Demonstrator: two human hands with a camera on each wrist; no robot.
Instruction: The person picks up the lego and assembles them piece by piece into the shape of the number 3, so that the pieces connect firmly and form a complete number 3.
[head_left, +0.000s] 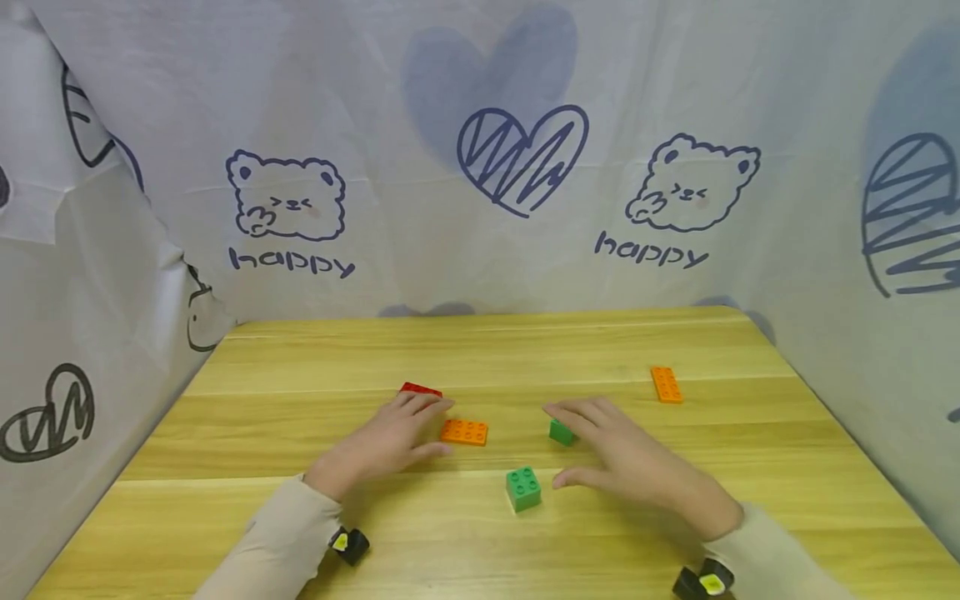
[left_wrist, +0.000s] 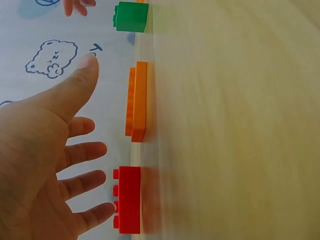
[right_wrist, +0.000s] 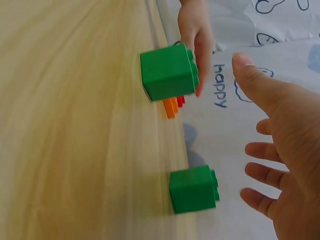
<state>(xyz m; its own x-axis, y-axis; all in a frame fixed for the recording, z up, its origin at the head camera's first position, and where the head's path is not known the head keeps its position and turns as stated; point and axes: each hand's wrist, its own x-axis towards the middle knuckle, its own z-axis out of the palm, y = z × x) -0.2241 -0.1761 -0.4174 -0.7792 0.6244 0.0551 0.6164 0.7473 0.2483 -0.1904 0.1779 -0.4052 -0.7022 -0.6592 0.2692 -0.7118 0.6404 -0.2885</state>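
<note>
My left hand (head_left: 393,433) hovers over the table's left half with fingers spread and nothing in its grasp. Just beyond its fingers lies a red brick (left_wrist: 130,200), partly covered by the hand in the head view. A flat orange brick (head_left: 464,432) lies to the right of the left thumb. My right hand (head_left: 618,450), also spread and holding nothing, is on the other side. Under its fingers a green brick (head_left: 561,432) is partly hidden. Another green brick (head_left: 522,488) with studs up stands left of the right thumb, between the hands.
A second flat orange brick (head_left: 666,384) lies farther back on the right side of the wooden table (head_left: 315,358). White cloth (head_left: 420,250) with drawn bears and hearts hangs behind the table and along both sides.
</note>
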